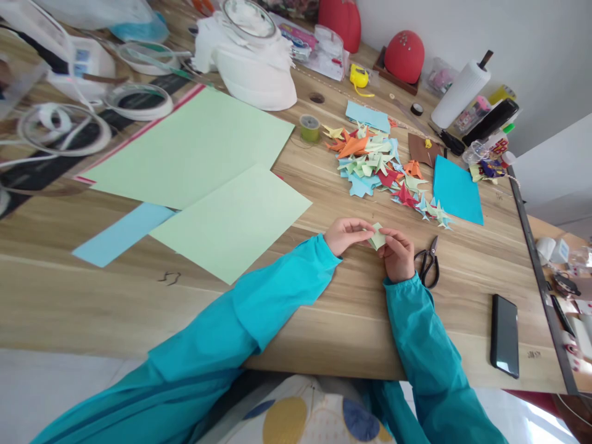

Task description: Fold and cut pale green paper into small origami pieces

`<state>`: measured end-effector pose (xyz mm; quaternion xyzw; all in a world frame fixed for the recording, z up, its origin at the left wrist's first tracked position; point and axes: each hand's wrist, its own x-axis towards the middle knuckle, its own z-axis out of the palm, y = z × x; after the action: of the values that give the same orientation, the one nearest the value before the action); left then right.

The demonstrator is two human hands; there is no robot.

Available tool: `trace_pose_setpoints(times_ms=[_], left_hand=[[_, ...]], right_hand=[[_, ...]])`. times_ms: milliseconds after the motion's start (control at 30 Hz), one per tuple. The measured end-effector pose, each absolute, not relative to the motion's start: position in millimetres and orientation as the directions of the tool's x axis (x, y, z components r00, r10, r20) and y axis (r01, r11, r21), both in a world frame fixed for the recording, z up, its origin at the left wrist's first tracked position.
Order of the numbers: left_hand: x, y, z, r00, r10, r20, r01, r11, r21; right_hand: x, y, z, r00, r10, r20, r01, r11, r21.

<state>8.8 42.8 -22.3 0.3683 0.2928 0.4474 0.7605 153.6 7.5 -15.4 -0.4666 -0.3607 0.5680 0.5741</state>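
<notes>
Both hands meet over the wooden table [351,320] near its front edge. My left hand [345,235] and my right hand [398,251] pinch a small folded piece of light green paper [377,237] between their fingertips. Both arms wear teal sleeves. Beyond the hands lies a pile of folded paper figures [377,163] in orange, green, blue and red. Black scissors [429,262] rest just right of my right hand.
Large light green sheets [194,148] and a light blue strip [121,233] lie to the left. A teal sheet [456,190] is at the right, a black phone [504,334] near the front right edge. Tape rolls, a white bowl-like object [254,68], a paper roll [460,92] and red cushions [404,55] crowd the back.
</notes>
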Motion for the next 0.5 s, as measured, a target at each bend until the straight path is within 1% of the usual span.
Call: trace_pose_setpoints(times_ms=[200,500], left_hand=[[11.6,42.1,-24.4,0.390,0.910,-0.138,-0.477,0.328,0.816],[11.8,40.1,-17.3,0.388,0.915,-0.108,-0.409,0.276,0.870]], right_hand=[[152.0,8.9,-17.0,0.124,0.985,-0.122,-0.291,-0.082,-0.953],[150.6,11.4,-20.7,0.222,0.968,-0.116,-0.250,-0.059,-0.966]])
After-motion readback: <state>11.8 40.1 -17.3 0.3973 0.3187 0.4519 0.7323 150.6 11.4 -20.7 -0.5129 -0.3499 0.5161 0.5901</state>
